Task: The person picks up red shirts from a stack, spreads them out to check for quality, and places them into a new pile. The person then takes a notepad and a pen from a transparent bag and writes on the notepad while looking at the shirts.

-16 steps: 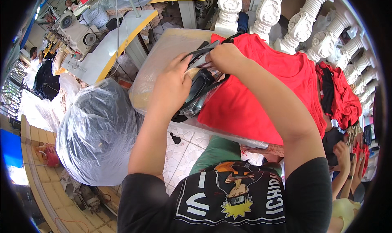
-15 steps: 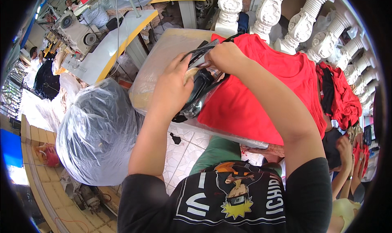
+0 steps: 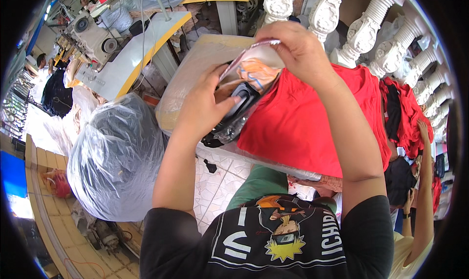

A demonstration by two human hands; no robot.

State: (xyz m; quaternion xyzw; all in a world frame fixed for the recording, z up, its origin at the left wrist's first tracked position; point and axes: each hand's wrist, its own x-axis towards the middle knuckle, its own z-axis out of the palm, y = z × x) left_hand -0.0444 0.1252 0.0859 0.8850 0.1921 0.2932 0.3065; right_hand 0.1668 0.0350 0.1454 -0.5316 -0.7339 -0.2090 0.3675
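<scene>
An opened dark bag [image 3: 233, 118] with a pale lining stands over the wrapped pad, its lower part shiny and black. Inside it an orange cloth-like bundle [image 3: 259, 72] with blue lines shows, beside a smooth black object [image 3: 247, 91] I cannot name. My left hand [image 3: 201, 99] grips the bag's left side, thumb over the rim toward the black object. Raised on the far side, my right hand [image 3: 299, 51] pinches the bag's rim and pulls it up and open. Under and beside the bag, a red sleeveless garment [image 3: 312, 125] lies spread flat.
A plastic-wrapped pad [image 3: 183, 76] carries the garment. At left bulges a clear plastic sack [image 3: 117, 161]; behind it a sewing machine [image 3: 93, 42] sits on a yellow-edged table [image 3: 124, 68]. White balusters [image 3: 325, 17] line the back. Another person's arm [image 3: 424, 191] reaches toward red cloth at right.
My right hand has risen and drawn the bag's rim up, so the orange bundle now shows. The left hand stays nearly where it was. At right, the other person's arm has reached farther up.
</scene>
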